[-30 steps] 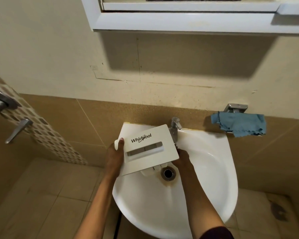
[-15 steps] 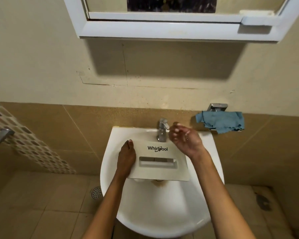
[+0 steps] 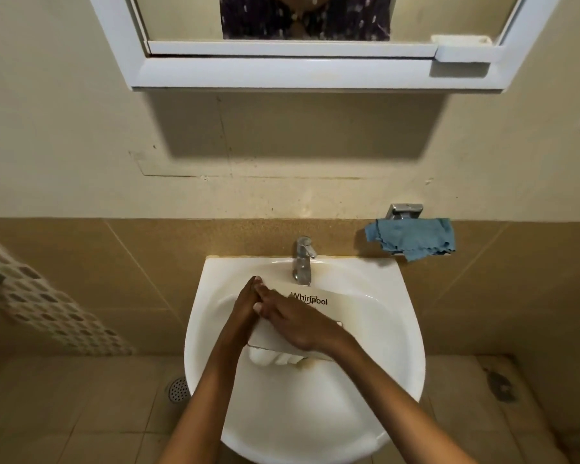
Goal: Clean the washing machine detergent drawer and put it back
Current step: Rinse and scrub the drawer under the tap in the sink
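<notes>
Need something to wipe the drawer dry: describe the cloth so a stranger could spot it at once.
Find the white sink against the wall, with its tap at the back rim. Up and right of the tap, a metal holder on the wall carries the cloth. It is the only blue thing, crumpled and ragged-edged.

You have a white ceramic wash basin (image 3: 399,329) fixed to the wall, with a chrome pillar tap (image 3: 303,259) upright at its back rim. To your right of the tap, a crumpled blue cloth (image 3: 412,237) hangs on a chrome wall holder (image 3: 404,211), against the brown tile band (image 3: 114,279). Above you is a white-framed mirror cabinet (image 3: 315,72). Low on your left, a round metal floor drain (image 3: 178,389) sits in the beige floor tiles (image 3: 81,413), near a slanting mosaic tile strip (image 3: 41,316)
</notes>
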A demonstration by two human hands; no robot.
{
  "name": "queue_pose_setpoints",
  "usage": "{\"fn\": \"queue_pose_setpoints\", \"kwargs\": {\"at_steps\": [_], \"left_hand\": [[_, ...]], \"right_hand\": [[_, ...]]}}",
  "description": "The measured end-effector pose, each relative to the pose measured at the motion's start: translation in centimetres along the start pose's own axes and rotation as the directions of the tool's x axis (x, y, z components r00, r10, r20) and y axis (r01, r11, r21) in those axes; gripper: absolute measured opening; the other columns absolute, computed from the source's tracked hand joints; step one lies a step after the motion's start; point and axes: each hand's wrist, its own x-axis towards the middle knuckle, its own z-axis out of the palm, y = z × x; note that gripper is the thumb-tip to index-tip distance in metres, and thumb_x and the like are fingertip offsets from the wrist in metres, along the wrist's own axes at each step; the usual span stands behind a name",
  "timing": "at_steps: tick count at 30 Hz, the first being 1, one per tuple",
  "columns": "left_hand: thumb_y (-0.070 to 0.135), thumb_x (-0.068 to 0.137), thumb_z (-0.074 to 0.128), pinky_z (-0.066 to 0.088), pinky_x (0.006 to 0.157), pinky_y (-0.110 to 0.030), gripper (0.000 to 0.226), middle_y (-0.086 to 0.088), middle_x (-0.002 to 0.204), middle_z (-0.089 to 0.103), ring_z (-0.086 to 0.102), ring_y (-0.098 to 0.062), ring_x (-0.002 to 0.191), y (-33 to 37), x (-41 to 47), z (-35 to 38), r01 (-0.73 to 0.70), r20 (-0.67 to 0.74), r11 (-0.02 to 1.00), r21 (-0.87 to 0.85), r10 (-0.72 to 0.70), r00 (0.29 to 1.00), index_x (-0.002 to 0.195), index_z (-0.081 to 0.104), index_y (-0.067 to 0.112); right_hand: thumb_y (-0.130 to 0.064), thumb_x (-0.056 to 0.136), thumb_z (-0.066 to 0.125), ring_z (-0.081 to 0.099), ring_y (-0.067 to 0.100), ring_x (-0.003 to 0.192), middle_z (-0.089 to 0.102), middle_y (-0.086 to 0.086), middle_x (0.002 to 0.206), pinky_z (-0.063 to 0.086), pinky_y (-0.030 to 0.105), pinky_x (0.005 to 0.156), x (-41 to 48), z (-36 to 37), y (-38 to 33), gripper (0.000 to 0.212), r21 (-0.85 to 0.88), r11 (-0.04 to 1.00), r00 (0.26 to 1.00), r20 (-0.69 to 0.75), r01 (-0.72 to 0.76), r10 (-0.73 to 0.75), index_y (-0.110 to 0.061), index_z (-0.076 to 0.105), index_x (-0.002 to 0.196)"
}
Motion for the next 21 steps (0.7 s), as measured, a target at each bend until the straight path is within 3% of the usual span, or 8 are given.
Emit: {"fn": "queue_pose_setpoints", "kwargs": {"at_steps": [3, 7, 9, 11, 13, 15, 19, 21], "left_hand": [[0.035, 0.102, 0.026, 0.037, 0.107, -0.036, 0.043, -0.007, 0.132, 0.053, 0.051, -0.022, 0.119, 0.2, 0.0, -0.6, 0.019, -0.053, 1.0, -0.022, -0.02, 0.998, 0.129, 0.051, 0.012], [0.031, 0.102, 0.024, 0.033, 0.107, -0.036, 0.044, -0.01, 0.135, 0.05, 0.047, -0.026, 0.123, 0.2, -0.4, -0.4, -0.001, -0.101, 1.0, -0.03, -0.002, 0.995, 0.135, 0.044, 0.008], [0.027, 0.103, 0.024, 0.031, 0.105, -0.029, 0.043, -0.005, 0.135, 0.047, 0.043, -0.023, 0.127, 0.4, -0.7, 0.0, -0.027, -0.109, 1.0, -0.014, 0.025, 0.994, 0.135, 0.043, 0.005], [0.023, 0.103, 0.024, 0.03, 0.097, -0.02, 0.041, 0.004, 0.127, 0.045, 0.042, -0.016, 0.125, 0.4, -0.8, -0.1, -0.048, -0.104, 0.999, -0.001, 0.048, 0.993, 0.134, 0.043, 0.004], [0.025, 0.103, 0.024, 0.03, 0.1, -0.02, 0.042, 0.006, 0.128, 0.044, 0.042, -0.015, 0.125, 0.2, -0.9, -1.0, -0.042, -0.127, 0.999, 0.009, 0.042, 0.991, 0.135, 0.043, 0.005], [0.031, 0.103, 0.024, 0.029, 0.11, -0.031, 0.045, -0.004, 0.138, 0.046, 0.042, -0.023, 0.129, -0.4, -0.4, -2.0, -0.033, -0.157, 0.999, -0.002, 0.032, 0.987, 0.137, 0.043, 0.009], [0.034, 0.102, 0.023, 0.03, 0.111, -0.038, 0.045, -0.009, 0.139, 0.047, 0.044, -0.026, 0.127, -0.3, -0.7, -2.2, -0.019, -0.166, 1.0, -0.021, 0.015, 0.986, 0.137, 0.043, 0.012], [0.034, 0.102, 0.023, 0.028, 0.113, -0.04, 0.046, -0.009, 0.142, 0.045, 0.042, -0.025, 0.129, -0.3, -0.9, -1.7, -0.023, -0.153, 0.999, -0.029, 0.019, 0.988, 0.139, 0.041, 0.012]], "right_hand": [[-0.062, 0.089, -0.001, -0.006, 0.015, 0.146, -0.007, -0.009, 0.158, -0.005, 0.049, 0.117, 0.6, 1.5, 2.6, 0.068, -0.346, 0.935, 0.992, -0.12, -0.084, 0.045, -0.03, -0.006, 0.149], [-0.061, 0.087, -0.004, -0.008, 0.019, 0.146, -0.007, -0.002, 0.158, -0.007, 0.05, 0.115, 1.9, 1.7, 4.6, 0.072, -0.358, 0.886, 0.934, -0.302, -0.294, 0.188, -0.024, -0.008, 0.149], [-0.065, 0.064, -0.028, -0.01, 0.026, 0.145, -0.009, 0.003, 0.158, -0.008, 0.053, 0.113, 2.2, 3.1, 3.1, 0.1, -0.37, 0.895, 0.934, -0.336, -0.249, 0.121, -0.019, -0.006, 0.15], [-0.061, 0.06, -0.038, -0.009, 0.023, 0.146, -0.009, 0.001, 0.158, -0.009, 0.051, 0.114, 2.3, 4.4, 1.9, 0.105, -0.414, 0.904, 0.958, -0.288, -0.105, -0.02, -0.02, -0.004, 0.15], [-0.059, 0.072, -0.03, -0.003, 0.017, 0.146, -0.002, -0.005, 0.158, -0.008, 0.046, 0.116, 2.0, 4.3, 2.2, 0.092, -0.418, 0.909, 0.958, -0.26, 0.003, -0.123, -0.023, 0.002, 0.15], [-0.062, 0.079, -0.023, 0.005, 0.018, 0.146, 0.006, -0.006, 0.158, -0.003, 0.046, 0.117, 1.6, 3.1, 3.5, 0.086, -0.419, 0.907, 0.937, -0.325, -0.022, -0.128, -0.025, 0.009, 0.15], [-0.067, 0.065, -0.03, 0.0, 0.016, 0.146, 0.001, -0.005, 0.159, -0.002, 0.053, 0.114, 0.7, 0.8, 6.0, 0.1, -0.424, 0.852, 0.906, -0.404, -0.306, 0.125, -0.025, 0.002, 0.15], [-0.063, 0.081, -0.018, 0.0, 0.015, 0.146, 0.003, -0.005, 0.158, 0.001, 0.052, 0.115, 0.3, 0.1, 6.2, 0.082, -0.302, 0.873, 0.873, -0.426, -0.384, 0.237, -0.026, 0.005, 0.15]]}}
